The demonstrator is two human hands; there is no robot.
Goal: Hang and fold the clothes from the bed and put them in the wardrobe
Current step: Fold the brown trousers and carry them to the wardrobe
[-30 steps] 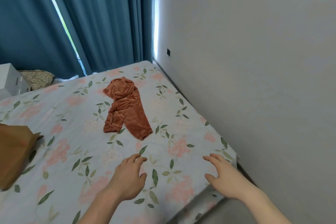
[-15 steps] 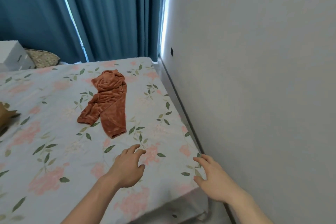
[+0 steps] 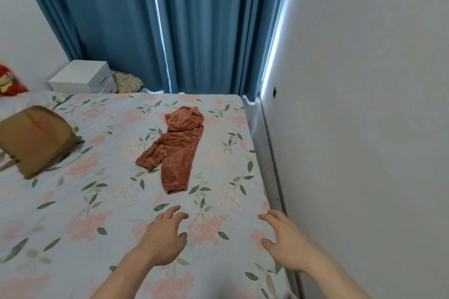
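Note:
A rust-orange fleece pair of trousers [image 3: 175,150] lies crumpled on the floral bed sheet [image 3: 97,201], one leg folded to the left, the other stretched toward me. My left hand [image 3: 165,238] hovers over the sheet just short of the nearer trouser cuff, fingers loosely spread and holding nothing. My right hand [image 3: 284,243] reaches out over the bed's right edge beside the wall, fingers relaxed and empty. A folded tan-brown garment [image 3: 36,138] lies on the bed at the left. No wardrobe is in view.
Blue curtains [image 3: 194,26] hang behind the bed. A white box [image 3: 82,77] and a patterned cushion [image 3: 126,84] sit at the far left corner. A red toy [image 3: 9,80] shows at the left edge. A grey wall [image 3: 364,104] runs along the bed's right side.
The view has swung to face the bed more squarely, bringing the tan garment into view at the left. Both hands stay stretched forward, empty, and lie closer to the trousers.

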